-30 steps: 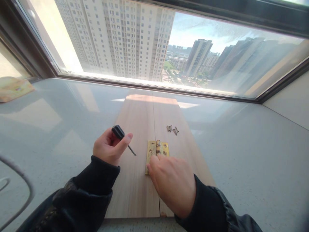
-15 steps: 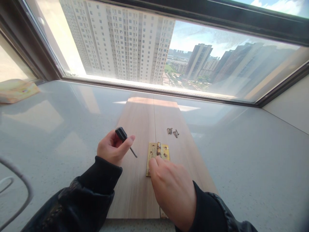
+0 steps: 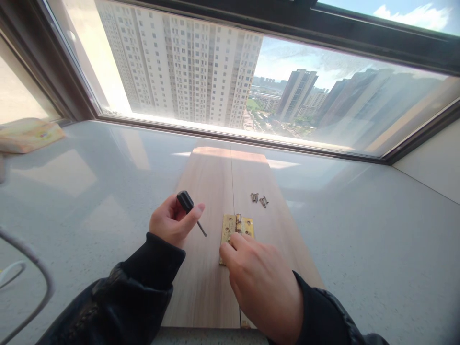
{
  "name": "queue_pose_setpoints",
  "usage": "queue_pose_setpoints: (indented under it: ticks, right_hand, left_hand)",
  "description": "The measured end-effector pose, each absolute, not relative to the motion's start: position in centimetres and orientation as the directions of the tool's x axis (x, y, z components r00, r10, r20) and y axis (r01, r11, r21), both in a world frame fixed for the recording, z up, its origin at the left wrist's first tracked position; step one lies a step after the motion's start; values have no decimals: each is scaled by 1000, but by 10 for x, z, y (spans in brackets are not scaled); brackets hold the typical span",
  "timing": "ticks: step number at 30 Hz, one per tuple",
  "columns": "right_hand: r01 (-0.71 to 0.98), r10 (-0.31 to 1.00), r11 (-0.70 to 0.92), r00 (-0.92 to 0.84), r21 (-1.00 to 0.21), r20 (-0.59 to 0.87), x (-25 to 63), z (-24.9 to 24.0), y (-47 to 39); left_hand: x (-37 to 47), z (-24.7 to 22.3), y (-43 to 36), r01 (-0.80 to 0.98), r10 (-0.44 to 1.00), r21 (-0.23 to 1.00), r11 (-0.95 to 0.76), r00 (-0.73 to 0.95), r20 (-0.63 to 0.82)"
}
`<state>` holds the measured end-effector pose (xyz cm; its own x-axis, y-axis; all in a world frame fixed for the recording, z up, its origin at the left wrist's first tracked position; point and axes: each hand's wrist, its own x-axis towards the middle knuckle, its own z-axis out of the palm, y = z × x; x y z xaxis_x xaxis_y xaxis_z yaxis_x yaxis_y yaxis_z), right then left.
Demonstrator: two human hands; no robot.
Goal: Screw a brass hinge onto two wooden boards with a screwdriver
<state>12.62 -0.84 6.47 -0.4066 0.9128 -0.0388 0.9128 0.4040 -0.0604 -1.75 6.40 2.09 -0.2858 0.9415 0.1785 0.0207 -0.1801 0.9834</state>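
Observation:
My left hand [image 3: 171, 221] is closed around a screwdriver [image 3: 186, 201] with a black handle, its thin shaft slanting down to the right above the wood. A brass-coloured butt hinge [image 3: 229, 230] lies spread flat across the seam between two pale wooden boards [image 3: 203, 287]. Over the hinge's near part is my right hand [image 3: 264, 280], thumb and forefinger pinched together at its left leaf. Whatever those fingertips hold is hidden. Several screws [image 3: 258, 199] lie loose on the right board, beyond the hinge.
The boards rest on a white speckled sill [image 3: 352, 230] below a large window with a dark frame [image 3: 230, 136]. A grey cable [image 3: 45, 282] curves at the lower left. A yellowish block-like object [image 3: 30, 136] sits at the far left.
The view has shifted slightly. My right thumb and forefinger have moved a little against the hinge. My left hand still holds the screwdriver in the same pose.

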Motion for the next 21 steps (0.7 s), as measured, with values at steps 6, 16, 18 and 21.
queue_pose_setpoints:
  ticks: [6,16,18,21]
  right_hand:
    - [919,921,389,-388,-63,20,127,60,-4]
    - [924,926,376,-376,-71,18,129,61,-3]
    - [918,920,392,-391,-68,25,128,60,-2]
    - [892,894,449,-447,-63,34,126,62,-4]
  left_hand:
    - [-19,22,64,75,943,982,-176,-274,190]
    - [-17,23,63,26,948,985,-173,-268,173]
    - [-17,23,63,39,946,984,-176,-271,180]
    - [-18,23,63,46,945,982,-184,-266,189]
